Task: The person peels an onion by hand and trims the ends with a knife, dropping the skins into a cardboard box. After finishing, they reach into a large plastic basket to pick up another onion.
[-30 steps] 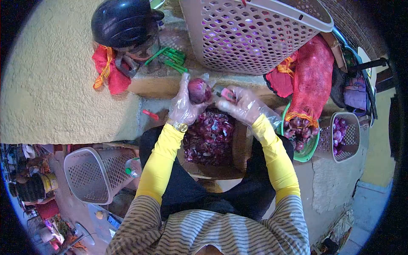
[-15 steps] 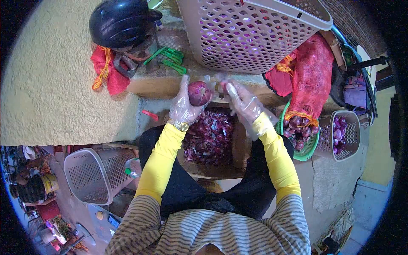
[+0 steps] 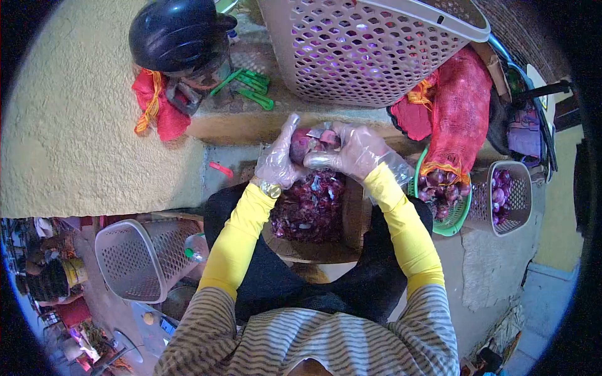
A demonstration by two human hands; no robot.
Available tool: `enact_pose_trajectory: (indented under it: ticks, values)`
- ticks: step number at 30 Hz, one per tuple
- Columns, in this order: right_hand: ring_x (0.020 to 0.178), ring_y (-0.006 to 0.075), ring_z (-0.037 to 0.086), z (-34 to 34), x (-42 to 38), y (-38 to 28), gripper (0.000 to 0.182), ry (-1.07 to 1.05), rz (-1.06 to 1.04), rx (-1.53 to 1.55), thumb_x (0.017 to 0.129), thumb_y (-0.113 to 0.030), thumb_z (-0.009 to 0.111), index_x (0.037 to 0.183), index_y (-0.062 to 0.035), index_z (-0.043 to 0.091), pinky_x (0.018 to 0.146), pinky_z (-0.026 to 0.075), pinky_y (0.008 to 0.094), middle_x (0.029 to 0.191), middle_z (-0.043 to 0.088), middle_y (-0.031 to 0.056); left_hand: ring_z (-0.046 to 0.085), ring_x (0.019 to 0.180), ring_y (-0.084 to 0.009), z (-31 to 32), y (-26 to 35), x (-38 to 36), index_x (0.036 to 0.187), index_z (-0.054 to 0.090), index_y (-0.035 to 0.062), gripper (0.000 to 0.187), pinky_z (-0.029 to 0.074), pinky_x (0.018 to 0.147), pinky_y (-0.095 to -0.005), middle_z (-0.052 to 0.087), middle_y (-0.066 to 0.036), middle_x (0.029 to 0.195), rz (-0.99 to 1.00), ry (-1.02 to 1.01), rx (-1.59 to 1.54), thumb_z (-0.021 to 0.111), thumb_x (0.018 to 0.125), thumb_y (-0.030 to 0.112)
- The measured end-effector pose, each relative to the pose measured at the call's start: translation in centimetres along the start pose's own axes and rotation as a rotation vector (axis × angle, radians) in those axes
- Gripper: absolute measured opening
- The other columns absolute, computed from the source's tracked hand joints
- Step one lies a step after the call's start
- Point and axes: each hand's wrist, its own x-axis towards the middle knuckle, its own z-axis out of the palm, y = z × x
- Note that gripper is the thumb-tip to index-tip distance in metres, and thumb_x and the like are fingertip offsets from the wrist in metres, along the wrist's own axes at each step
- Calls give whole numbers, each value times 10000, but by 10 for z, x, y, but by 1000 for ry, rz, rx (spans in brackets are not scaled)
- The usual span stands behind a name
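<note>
My left hand (image 3: 277,156), in a clear plastic glove, is wrapped round a purple-red onion (image 3: 300,145) above the box. Against the onion's right side works my right hand (image 3: 359,150), also gloved, its fingers curled and its thumb stretched towards the onion. A small pinkish thing with a pale flat part (image 3: 328,136) shows at the right fingers; its kind cannot be made out. Under both hands, between the legs, a brown box (image 3: 354,219) holds a heap of dark purple onion skins (image 3: 307,210).
A big perforated basket (image 3: 351,62) stands ahead on the ledge. At right are a red mesh sack (image 3: 461,113), a green basket (image 3: 461,219) of onions and a smaller basket (image 3: 520,203) with purple onions. Green clips (image 3: 254,84), a black helmet (image 3: 179,37) and another basket (image 3: 132,263) lie left.
My right hand has moved left and closed in on the onion, having been apart from it. The left hand has shifted slightly right with the onion, which is now partly covered.
</note>
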Motion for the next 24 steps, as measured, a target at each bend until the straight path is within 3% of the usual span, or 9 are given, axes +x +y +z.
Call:
enact_pose_trajectory:
  ticks: [1, 3, 5, 7, 8, 11, 16, 23, 24]
  values:
    - [767, 373, 716, 4, 1, 3, 704, 34, -37, -28, 629, -745, 798, 908, -102, 734, 707, 562, 464, 799, 725, 176, 646, 1161, -273, -1, -2, 1, 1336, 563, 6, 583, 498, 1068, -448, 659, -166, 1266, -93, 20, -153, 513, 1037, 505]
    - [769, 370, 719, 4, 1, 3, 708, 68, -73, -57, 627, -758, 790, 906, -109, 739, 703, 565, 467, 794, 724, 178, 651, 1149, -270, 4, 1, 0, 1337, 563, 5, 588, 504, 1058, -442, 666, -162, 1253, -67, 17, -122, 511, 1038, 509]
    - [808, 378, 723, 1, 2, 1, 682, 13, -114, -158, 695, -665, 817, 1044, -85, 738, 727, 566, 455, 849, 730, 197, 656, 1137, -267, 9, 9, -8, 1337, 563, 4, 593, 510, 1048, -436, 673, -159, 1241, -40, 13, -90, 509, 1038, 512]
    - [805, 375, 723, 1, 1, 1, 682, -1, -120, -152, 695, -672, 812, 1046, -92, 739, 728, 568, 455, 855, 732, 192, 663, 1118, -265, 16, 23, -27, 1331, 576, 14, 604, 522, 1027, -436, 686, -151, 1216, 458, -27, 819, 451, 1052, 535]
    - [802, 372, 723, 1, 2, 2, 682, -14, -127, -146, 696, -680, 807, 1048, -100, 740, 729, 570, 455, 860, 734, 187, 661, 1120, -264, 16, 26, -30, 1343, 562, 18, 587, 521, 1029, -433, 678, -150, 1229, 516, -27, 898, 507, 1008, 496]
    - [806, 330, 730, 4, 2, 4, 636, -6, -128, -113, 678, -742, 764, 928, -157, 753, 743, 572, 457, 855, 748, 116, 656, 1126, -261, 17, 31, -33, 1381, 519, 29, 634, 519, 1033, -422, 655, -148, 1268, 475, -43, 804, 677, 876, 378]
    - [770, 356, 718, 5, 0, 1, 605, -14, -165, -180, 709, -688, 788, 946, -133, 737, 704, 563, 467, 823, 731, 147, 648, 1136, -256, 17, 29, -38, 1445, 448, 47, 949, 515, 1039, -404, 616, -145, 1334, 468, -37, 800, 960, 657, 181]
    - [800, 349, 728, 15, 3, 4, 630, -61, -86, -259, 713, -782, 698, 917, -189, 766, 763, 569, 479, 856, 742, 154, 637, 1153, -234, 4, 7, -28, 1395, 479, 57, 988, 513, 1040, -395, 631, -124, 1295, 321, -5, 814, 998, 563, 174]
    - [800, 349, 728, 16, 2, 2, 630, -62, -87, -260, 713, -782, 698, 917, -189, 766, 763, 569, 479, 856, 742, 154, 637, 1154, -237, 15, 14, -28, 1382, 488, 63, 959, 515, 1036, -394, 639, -126, 1270, 121, -47, 177, 993, 576, 186]
